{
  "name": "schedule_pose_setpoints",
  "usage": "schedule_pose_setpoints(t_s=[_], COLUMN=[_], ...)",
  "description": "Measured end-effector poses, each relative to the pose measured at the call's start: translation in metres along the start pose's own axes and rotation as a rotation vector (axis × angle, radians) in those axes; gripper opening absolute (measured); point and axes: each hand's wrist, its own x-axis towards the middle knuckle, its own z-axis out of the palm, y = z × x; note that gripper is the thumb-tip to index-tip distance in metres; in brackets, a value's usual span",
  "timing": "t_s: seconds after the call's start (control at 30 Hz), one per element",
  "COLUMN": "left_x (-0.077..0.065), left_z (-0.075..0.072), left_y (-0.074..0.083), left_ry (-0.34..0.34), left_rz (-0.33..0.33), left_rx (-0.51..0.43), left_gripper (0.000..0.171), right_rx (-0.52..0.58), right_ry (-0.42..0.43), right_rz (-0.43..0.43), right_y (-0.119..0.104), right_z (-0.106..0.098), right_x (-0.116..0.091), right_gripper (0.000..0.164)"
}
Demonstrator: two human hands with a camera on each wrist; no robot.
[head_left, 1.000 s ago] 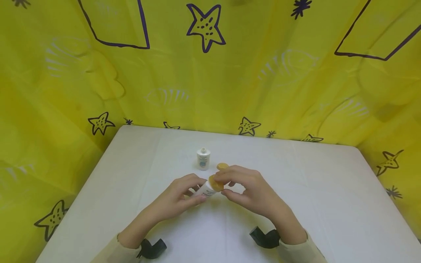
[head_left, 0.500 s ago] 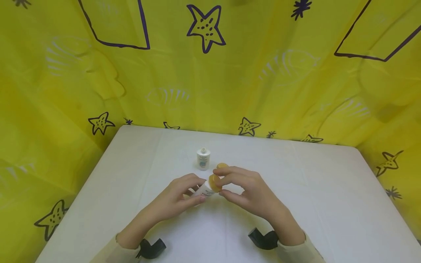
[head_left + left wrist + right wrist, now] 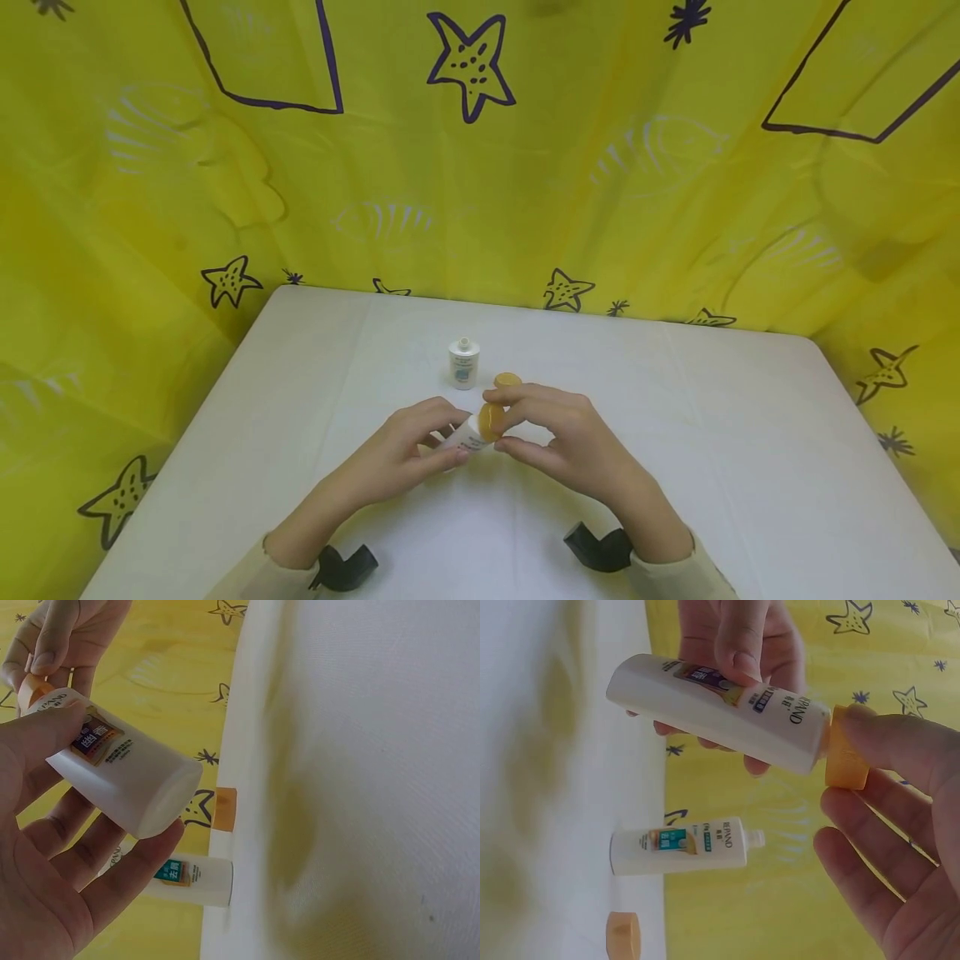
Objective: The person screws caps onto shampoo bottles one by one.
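Observation:
My left hand (image 3: 420, 442) grips a white shampoo-style bottle (image 3: 727, 712) with a purple label, tilted above the table. The orange cap (image 3: 846, 750) sits at the mouth end of this bottle, with a narrow bit of neck showing beneath it in the right wrist view. My right hand (image 3: 566, 425) pinches that cap, its thumb on one side and fingertips on the other. Behind the hands stands a second white bottle (image 3: 463, 367), upright and uncapped, with a teal label. A loose orange cap (image 3: 507, 378) lies on the table to its right, close behind my right fingers.
The white-covered table (image 3: 675, 467) reaches back to a yellow curtain (image 3: 465, 183) printed with stars and fish. Black mounts (image 3: 348, 568) at both wrists hang near the table's front.
The right fingers have shifted slightly left and down around the cap, which has turned a little with them. The left hand, the standing bottle and the loose cap stay in place.

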Motion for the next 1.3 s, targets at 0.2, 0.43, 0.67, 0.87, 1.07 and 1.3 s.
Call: schedule_pose_setpoints(t_s=[0.2, 0.43, 0.67, 0.87, 1.07, 1.3], left_x=[-0.0008, -0.0003, 0.0015, 0.0018, 0.0015, 0.001], left_z=[-0.0003, -0.0006, -0.0005, -0.0008, -0.0012, -0.0028], left_y=[-0.0007, -0.0013, 0.0003, 0.0015, 0.0016, 0.002], left_ry=[-0.009, 0.004, 0.013, 0.012, 0.018, 0.019], left_rz=[-0.011, -0.005, 0.003, 0.013, 0.02, 0.007], left_rx=[0.007, -0.003, 0.017, 0.017, 0.024, 0.033], left_gripper=[0.027, 0.026, 0.025, 0.024, 0.025, 0.027], right_rx=[0.013, -0.001, -0.025, -0.014, -0.006, -0.004], right_ry=[0.001, 0.012, 0.022, 0.026, 0.017, 0.008], right_rz=[-0.007, -0.007, 0.011, -0.001, 0.017, 0.041], right_y=[0.0008, 0.0011, 0.0003, 0.0007, 0.0006, 0.0008], right_z=[0.0013, 0.0021, 0.0024, 0.003, 0.0028, 0.0021], right_x=[0.0004, 0.0011, 0.0013, 0.0018, 0.0019, 0.0009], right_gripper=[0.019, 0.017, 0.015, 0.017, 0.019, 0.023])
